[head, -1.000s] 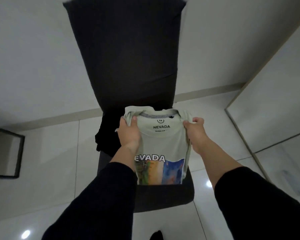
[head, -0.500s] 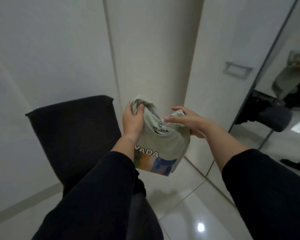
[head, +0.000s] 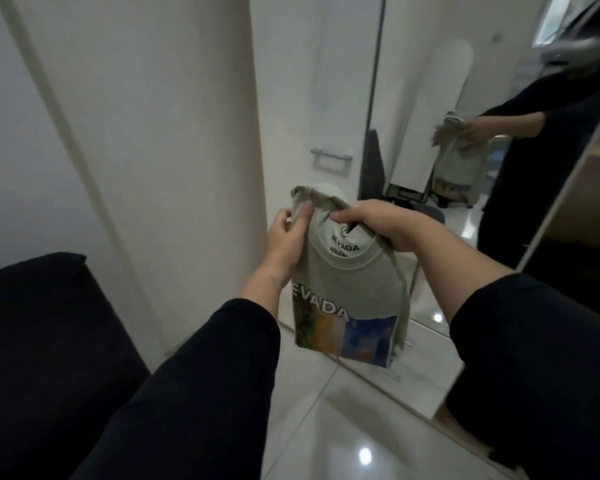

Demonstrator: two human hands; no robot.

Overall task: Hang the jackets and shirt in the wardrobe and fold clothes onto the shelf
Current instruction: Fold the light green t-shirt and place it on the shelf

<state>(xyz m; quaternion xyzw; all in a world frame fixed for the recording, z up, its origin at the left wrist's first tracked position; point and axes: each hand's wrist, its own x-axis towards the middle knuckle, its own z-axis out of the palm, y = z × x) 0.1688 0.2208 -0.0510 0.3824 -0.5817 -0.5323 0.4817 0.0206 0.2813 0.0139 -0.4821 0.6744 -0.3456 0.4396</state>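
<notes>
We held the folded T-shirt (head: pixel 347 292) upright, left hand (head: pixel 286 242) and right hand (head: pixel 381 225) pinching its collar; shelving it, we judged, came next, the wardrobe door (head: pixel 312 98) just beyond our hands

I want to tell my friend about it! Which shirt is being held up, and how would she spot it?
Start at the tall white wardrobe door with its mirror. In front of it, the left hand and the right hand pinch the collar of a folded pale green T-shirt. It says NEVADA in white letters over a colourful picture.
</notes>
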